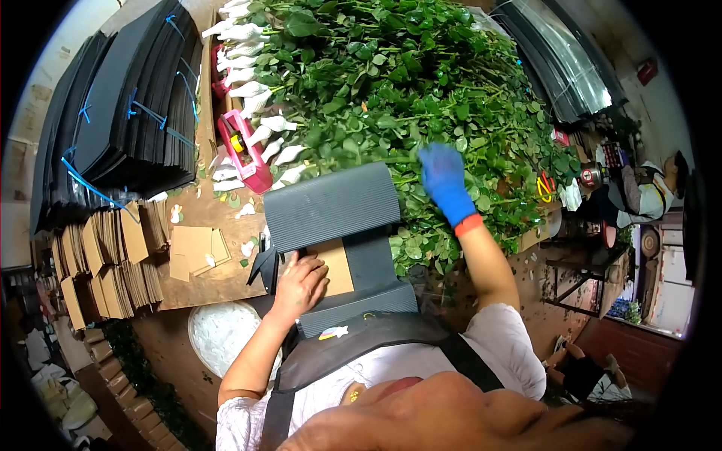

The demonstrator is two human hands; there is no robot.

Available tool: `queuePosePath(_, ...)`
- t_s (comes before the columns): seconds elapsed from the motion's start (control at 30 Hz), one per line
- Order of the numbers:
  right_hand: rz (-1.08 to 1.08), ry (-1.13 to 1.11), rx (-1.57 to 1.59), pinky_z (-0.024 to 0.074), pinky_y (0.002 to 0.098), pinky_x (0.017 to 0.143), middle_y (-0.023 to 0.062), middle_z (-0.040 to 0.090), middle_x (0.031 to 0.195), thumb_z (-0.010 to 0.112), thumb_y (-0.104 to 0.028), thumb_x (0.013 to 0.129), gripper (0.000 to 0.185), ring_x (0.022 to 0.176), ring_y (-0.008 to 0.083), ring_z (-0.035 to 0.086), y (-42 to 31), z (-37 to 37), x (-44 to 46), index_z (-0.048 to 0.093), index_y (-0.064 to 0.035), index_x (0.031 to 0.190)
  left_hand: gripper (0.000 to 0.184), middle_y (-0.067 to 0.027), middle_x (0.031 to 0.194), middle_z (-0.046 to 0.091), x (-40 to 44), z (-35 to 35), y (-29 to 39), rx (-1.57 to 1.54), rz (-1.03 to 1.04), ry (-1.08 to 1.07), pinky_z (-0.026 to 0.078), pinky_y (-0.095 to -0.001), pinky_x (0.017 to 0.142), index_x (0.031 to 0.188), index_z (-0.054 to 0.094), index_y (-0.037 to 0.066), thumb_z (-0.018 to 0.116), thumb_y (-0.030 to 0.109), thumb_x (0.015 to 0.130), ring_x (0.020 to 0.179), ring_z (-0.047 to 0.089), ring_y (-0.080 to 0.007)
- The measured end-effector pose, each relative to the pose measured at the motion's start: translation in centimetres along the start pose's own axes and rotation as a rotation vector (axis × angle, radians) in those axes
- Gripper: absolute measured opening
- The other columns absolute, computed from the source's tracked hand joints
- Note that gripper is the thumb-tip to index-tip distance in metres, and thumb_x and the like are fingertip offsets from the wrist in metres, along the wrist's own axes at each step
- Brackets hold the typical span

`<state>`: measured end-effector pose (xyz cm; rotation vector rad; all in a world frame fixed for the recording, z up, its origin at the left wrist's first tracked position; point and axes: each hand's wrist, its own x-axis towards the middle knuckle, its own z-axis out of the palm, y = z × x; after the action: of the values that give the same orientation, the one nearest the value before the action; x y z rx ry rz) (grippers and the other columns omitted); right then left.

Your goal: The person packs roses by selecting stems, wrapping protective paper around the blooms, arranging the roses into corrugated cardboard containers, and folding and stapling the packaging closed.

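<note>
My left hand [301, 282], bare, lies with its fingers stretched out over a brown cardboard piece [340, 270], pressing it onto a dark corrugated sheet [331, 207]. The sheet's far flap curls up and its near end rises against my apron [353, 346]. My right hand [444, 177], in a blue glove with an orange cuff, is closed on a leafy stem [368, 158] at the near edge of a large heap of leafy green stems [421, 83]. The stem is blurred. White net-sleeved flower heads [252, 89] line the heap's left side.
A pink holder [244, 154] stands beside the flower heads. Black sheets tied with blue straps [139, 98] and stacks of folded cardboard [113, 255] are at left. Loose cardboard [197, 252] and a black pointed object [263, 268] lie nearby. A white round container [223, 338] stands below the table's edge.
</note>
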<state>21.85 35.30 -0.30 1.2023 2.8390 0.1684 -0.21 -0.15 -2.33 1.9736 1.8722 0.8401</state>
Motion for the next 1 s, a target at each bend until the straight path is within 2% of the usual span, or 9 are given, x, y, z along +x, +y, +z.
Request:
queuePosePath(0.23, -0.079, -0.197, 0.284, 0.0553, 0.0445, 0.089, 0.0186, 0.060, 0.134, 0.065, -0.025, 0.087, 0.050, 0.105, 0.0354, 0.066, 3.3, -4.0, -5.7, 0.060, -0.0294, 0.136, 0.027, -0.0098, 0.114, 0.066, 0.2, -0.3, 0.4, 0.010, 0.013, 0.016, 0.043, -0.0545, 0.110, 0.107, 0.071, 0.004, 0.077, 0.009, 0.081, 0.117, 0.063, -0.0307)
queuePosePath(0.27, -0.129, 0.070, 0.377, 0.0565, 0.0438, 0.085, 0.0143, 0.061, 0.133, 0.066, -0.027, 0.087, 0.048, 0.100, 0.0344, 0.068, 4.0, -4.2, -5.2, 0.061, -0.0273, 0.135, 0.027, -0.0099, 0.114, 0.066, 0.3, -0.3, 0.4, 0.013, 0.020, 0.018, 0.044, -0.0543, 0.110, 0.107, 0.071, 0.004, 0.077, 0.008, 0.081, 0.117, 0.063, -0.0309)
queuePosePath(0.33, 0.074, 0.168, 0.420, 0.0575, 0.0426, 0.083, 0.0120, 0.061, 0.134, 0.066, -0.029, 0.087, 0.044, 0.096, 0.0338, 0.069, 3.4, -7.1, -1.6, 0.063, -0.0238, 0.130, 0.027, -0.0108, 0.114, 0.066, 0.2, -0.2, 0.5, 0.015, 0.024, 0.021, 0.045, -0.0536, 0.108, 0.107, 0.071, 0.004, 0.077, 0.008, 0.081, 0.117, 0.064, -0.0323)
queuePosePath(0.47, -0.070, 0.584, 0.102, 0.0512, 0.0440, 0.096, 0.0103, 0.061, 0.135, 0.067, -0.023, 0.088, 0.031, 0.118, 0.0319, 0.061, 1.8, -0.9, 8.4, 0.068, -0.0200, 0.119, 0.027, -0.0109, 0.113, 0.067, 0.2, -0.3, 0.4, 0.005, 0.026, 0.016, 0.047, -0.0515, 0.106, 0.107, 0.071, 0.004, 0.076, 0.008, 0.082, 0.117, 0.064, -0.0328)
queuePosePath(0.57, -0.053, -0.029, -0.037, 0.0452, 0.0466, 0.107, 0.0106, 0.062, 0.133, 0.069, -0.020, 0.086, 0.035, 0.124, 0.0330, 0.056, 0.8, 0.2, 11.7, 0.068, -0.0188, 0.121, 0.025, -0.0102, 0.115, 0.067, 0.1, -0.4, 0.4, 0.018, 0.024, -0.002, 0.046, -0.0508, 0.109, 0.107, 0.071, 0.005, 0.075, 0.009, 0.083, 0.118, 0.063, -0.0314)
queuePosePath(0.6, -0.042, 0.162, 0.053, 0.0446, 0.0468, 0.108, 0.0097, 0.062, 0.134, 0.070, -0.020, 0.086, 0.034, 0.125, 0.0317, 0.055, 0.4, -1.6, 11.5, 0.068, -0.0187, 0.119, 0.026, -0.0099, 0.116, 0.066, 0.0, -0.3, 0.3, 0.016, 0.028, -0.004, 0.046, -0.0506, 0.109, 0.108, 0.071, 0.005, 0.075, 0.010, 0.083, 0.118, 0.063, -0.0315)
queuePosePath(0.73, -0.175, 0.860, 0.041, 0.0434, 0.0420, 0.109, 0.0047, 0.062, 0.132, 0.077, -0.014, 0.076, 0.038, 0.126, 0.0246, 0.056, 0.1, -12.5, 5.9, 0.071, -0.0219, 0.113, 0.026, -0.0119, 0.116, 0.065, 0.0, -0.5, 0.5, 0.018, 0.024, -0.023, 0.045, -0.0515, 0.109, 0.109, 0.070, 0.004, 0.075, 0.009, 0.084, 0.120, 0.062, -0.0324)
queuePosePath(0.93, -0.248, 0.870, 0.263, 0.0499, 0.0421, 0.098, 0.0010, 0.075, 0.109, 0.074, -0.016, 0.088, 0.025, 0.103, 0.0221, 0.068, 2.6, -19.6, -7.3, 0.074, -0.0218, 0.112, 0.040, -0.0125, 0.121, 0.064, 0.0, -1.4, 0.5, -0.054, 0.013, -0.081, 0.040, -0.0529, 0.113, 0.120, 0.066, 0.004, 0.077, 0.016, 0.084, 0.123, 0.059, -0.0345)
queuePosePath(1.0, -0.267, 0.703, 0.375, 0.0528, 0.0391, 0.091, 0.0012, 0.075, 0.108, 0.074, -0.016, 0.087, 0.025, 0.097, 0.0218, 0.069, 2.7, -19.1, -11.3, 0.074, -0.0230, 0.111, 0.052, -0.0152, 0.123, 0.064, 0.2, -2.1, 0.8, -0.128, -0.023, -0.096, 0.038, -0.0548, 0.114, 0.127, 0.061, 0.004, 0.080, 0.020, 0.081, 0.125, 0.058, -0.0368)
